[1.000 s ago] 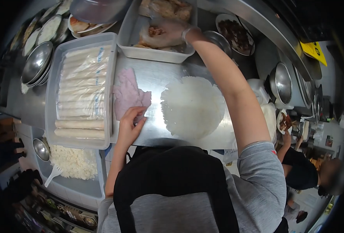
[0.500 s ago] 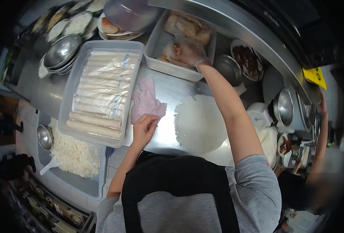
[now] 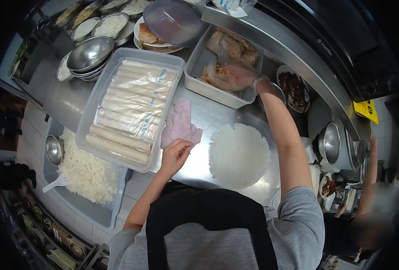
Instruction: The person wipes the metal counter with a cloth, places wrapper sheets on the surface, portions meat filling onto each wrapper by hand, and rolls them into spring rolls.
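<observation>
My right hand point(image 3: 245, 75), in a clear plastic glove, reaches into a deep white tub point(image 3: 219, 94). It is over a clear bag of shredded, pinkish-brown filling point(image 3: 211, 74); plastic hides its fingertips. A second bagged lump of filling point(image 3: 231, 46) lies behind. My left hand point(image 3: 176, 157) rests at the lower edge of a crumpled pink cloth point(image 3: 180, 126), fingers curled together, with nothing visible in them. Between my arms, a thin, round, whitish wrapper sheet point(image 3: 240, 155) lies flat on the steel counter point(image 3: 201, 108).
Left of the cloth, a plastic container point(image 3: 160, 139) holds several pale rolls partly under plastic film. A grey bin of white shreds point(image 3: 89, 180) sits lower left. Steel bowls point(image 3: 89, 54) stand upper left. A steel shelf edge point(image 3: 289, 58) crosses upper right; another person point(image 3: 366, 198) is at right.
My view has shifted, so the counter things appear further right and lower. In the tub, my gloved right hand has moved slightly rightward over the filling. My left hand stays by the cloth.
</observation>
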`<state>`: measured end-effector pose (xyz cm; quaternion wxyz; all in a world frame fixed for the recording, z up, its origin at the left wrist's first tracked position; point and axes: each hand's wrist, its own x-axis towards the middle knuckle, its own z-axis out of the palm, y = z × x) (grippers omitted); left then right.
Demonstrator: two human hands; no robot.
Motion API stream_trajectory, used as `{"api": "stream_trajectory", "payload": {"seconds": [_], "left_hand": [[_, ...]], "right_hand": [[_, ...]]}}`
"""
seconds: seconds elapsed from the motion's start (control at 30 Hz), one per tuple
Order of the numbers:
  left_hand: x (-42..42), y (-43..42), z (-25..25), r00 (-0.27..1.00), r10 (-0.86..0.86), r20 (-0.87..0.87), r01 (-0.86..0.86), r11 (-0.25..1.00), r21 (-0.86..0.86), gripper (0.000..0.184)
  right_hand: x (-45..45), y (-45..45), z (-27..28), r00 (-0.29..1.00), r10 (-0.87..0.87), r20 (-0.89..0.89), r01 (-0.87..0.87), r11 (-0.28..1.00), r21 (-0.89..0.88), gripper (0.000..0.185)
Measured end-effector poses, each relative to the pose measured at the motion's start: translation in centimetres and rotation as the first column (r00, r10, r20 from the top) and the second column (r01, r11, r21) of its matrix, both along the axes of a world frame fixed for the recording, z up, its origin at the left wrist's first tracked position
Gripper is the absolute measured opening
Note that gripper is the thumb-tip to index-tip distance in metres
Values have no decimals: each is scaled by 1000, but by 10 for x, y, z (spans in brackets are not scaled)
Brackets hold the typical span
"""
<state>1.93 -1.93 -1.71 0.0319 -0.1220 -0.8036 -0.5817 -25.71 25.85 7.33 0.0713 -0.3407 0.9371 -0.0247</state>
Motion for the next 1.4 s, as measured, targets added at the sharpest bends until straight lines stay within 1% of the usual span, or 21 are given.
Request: {"api": "stream_trajectory", "payload": {"seconds": [0.07,0.17,0.27,0.4,0.47,0.6,0.67,0.7,0.73,0.8,0.83,0.9,0.93,1.0,1.07,1.13,1.2,1.23,1.27,1.33,1.4], "left_hand": [[0,0,1,1000,1,15,-1,1000,4,12],[0,-1,-1,999,8,38,-8,1000,10,12],[0,1,-2,999,11,43,-12,1000,15,12],[-1,0,0,999,4,37,-5,1000,17,12],[-1,0,-1,1000,11,25,-11,1000,22,12],[-1,-1,2,999,9,37,-9,1000,23,12],[-1,-1,0,999,8,34,-9,1000,23,12],[-1,0,-1,1000,9,27,-10,1000,22,11],[-1,0,-2,1000,-3,21,3,1000,20,11],[-1,2,-3,999,22,23,-23,1000,12,10],[-1,3,-4,1000,18,15,-18,1000,7,10],[-1,2,-4,999,23,-35,-23,1000,-12,10],[0,0,-4,999,16,-44,-17,1000,-23,10],[0,2,-2,1000,19,-8,-19,1000,22,10],[-1,3,-6,996,28,-79,-28,1000,2,10],[-1,4,-8,995,21,-95,-21,1000,-7,11],[-1,7,-10,997,30,-66,-29,999,16,11],[-1,6,-13,998,23,-58,-22,1000,20,11],[-1,5,-16,999,26,-48,-24,999,23,11],[-2,6,-18,998,12,-60,-11,1000,21,10],[-3,6,-18,997,5,-71,-4,1000,15,10]], "right_hand": [[7,-10,5,991,-129,18,128,989,70,34],[20,-21,6,981,-180,-71,181,983,6,30],[13,-24,-8,966,-99,-239,130,984,118,29],[-15,-1,-31,975,15,-222,11,993,116,28],[-17,5,-31,946,-267,182,319,867,-382,31],[-7,17,-4,855,-356,377,493,785,-375,53],[-17,36,-20,828,-390,402,555,473,-684,68],[16,15,17,769,-252,588,639,297,-709,69],[18,16,16,769,-260,584,639,287,-714,69],[14,21,12,704,-146,695,708,61,-704,66],[12,21,10,708,-145,691,703,54,-709,66],[10,15,7,675,46,736,735,-118,-667,48],[15,7,9,682,50,730,729,-131,-672,48],[30,-3,17,597,212,774,776,-397,-490,40],[59,2,30,533,514,673,813,-533,-236,33],[93,31,17,524,772,360,839,-396,-373,31],[151,55,38,643,646,411,732,-363,-576,35],[189,66,48,757,503,417,644,-463,-609,39],[225,80,62,852,316,418,523,-463,-715,43],[279,115,97,915,57,399,390,-375,-841,49],[316,153,126,848,-326,417,321,-311,-895,44]]}}
